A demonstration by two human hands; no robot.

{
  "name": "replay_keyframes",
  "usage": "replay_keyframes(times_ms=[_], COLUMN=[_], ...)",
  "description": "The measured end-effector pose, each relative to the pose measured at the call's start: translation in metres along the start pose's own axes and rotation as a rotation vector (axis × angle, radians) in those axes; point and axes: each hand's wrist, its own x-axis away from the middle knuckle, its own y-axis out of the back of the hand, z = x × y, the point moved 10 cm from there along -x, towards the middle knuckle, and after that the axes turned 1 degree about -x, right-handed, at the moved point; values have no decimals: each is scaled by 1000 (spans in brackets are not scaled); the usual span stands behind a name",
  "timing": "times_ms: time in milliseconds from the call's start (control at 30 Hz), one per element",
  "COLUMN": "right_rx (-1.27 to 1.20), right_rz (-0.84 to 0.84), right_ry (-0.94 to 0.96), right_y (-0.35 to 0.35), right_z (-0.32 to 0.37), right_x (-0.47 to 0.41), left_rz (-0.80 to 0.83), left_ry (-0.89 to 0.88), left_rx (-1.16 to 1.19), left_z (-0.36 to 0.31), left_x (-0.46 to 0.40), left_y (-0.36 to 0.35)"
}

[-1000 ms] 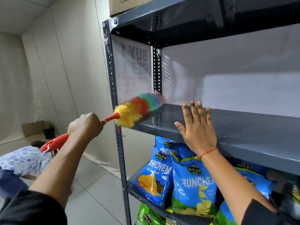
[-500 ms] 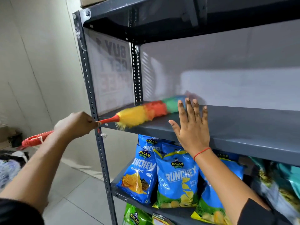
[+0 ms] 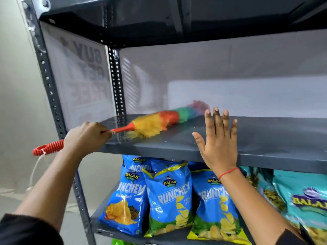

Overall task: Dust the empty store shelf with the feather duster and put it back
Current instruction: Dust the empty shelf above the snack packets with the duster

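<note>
A feather duster (image 3: 159,121) with a yellow, orange, green and pink head lies along the empty grey shelf (image 3: 265,135), its tip blurred near the back panel. My left hand (image 3: 86,137) is closed around its red ribbed handle, whose end with a white loop sticks out behind the hand. My right hand (image 3: 217,140) is raised in front of the shelf's front edge, fingers spread, holding nothing. The duster's tip is partly hidden behind those fingers.
A perforated grey upright (image 3: 51,96) frames the rack's left front corner, with a printed sign panel (image 3: 83,76) on the left side. Another shelf (image 3: 159,16) sits above. Several blue snack bags (image 3: 168,200) stand on the shelf below. A pale wall (image 3: 16,85) lies left.
The duster head has slid further right and deeper onto the shelf. My left hand followed it towards the rack. The view has shifted right; my right hand stays raised at the shelf edge.
</note>
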Motion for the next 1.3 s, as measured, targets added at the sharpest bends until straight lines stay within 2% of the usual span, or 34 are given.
replay_keyframes(times_ms=[67, 200, 367, 500, 700, 867, 933, 1033, 1067, 1133, 1200, 1300], right_rx=[30, 37, 67, 77, 135, 139, 150, 174, 176, 162, 153, 170], right_rz=[-18, -30, -66, -101, -72, -52, -29, -32, -38, -48, -40, -36], right_ry=[-10, -23, -68, -121, -156, -167, -159, -157, -169, -190, -180, -148], right_y=[5, 14, 28, 40, 50, 53, 54, 61, 65, 71, 75, 79], right_z=[-11, -28, -56, -84, -113, -123, -127, -144, -155, -172, -182, -194], right_x=[3, 6, 7, 11, 17, 20, 19, 22, 23, 26, 28, 27], left_rz=[3, 181, 58, 164, -42, 197, 190, 62, 77, 206, 276, 170], left_ry=[-80, -264, -332, -425, -355, -489, -461, -435, -449, -496, -538, -514], left_rx=[110, 281, 237, 337, 291, 400, 368, 327, 356, 435, 423, 361], left_z=[-21, -73, -119, -164, -197, -243, -254, -269, -277, -294, -313, -342], left_x=[-6, -12, -23, -21, -35, -26, -31, -34, -33, -26, -20, -25], left_y=[-1, -20, -11, -24, -16, -40, -36, -21, -21, -28, -33, -21])
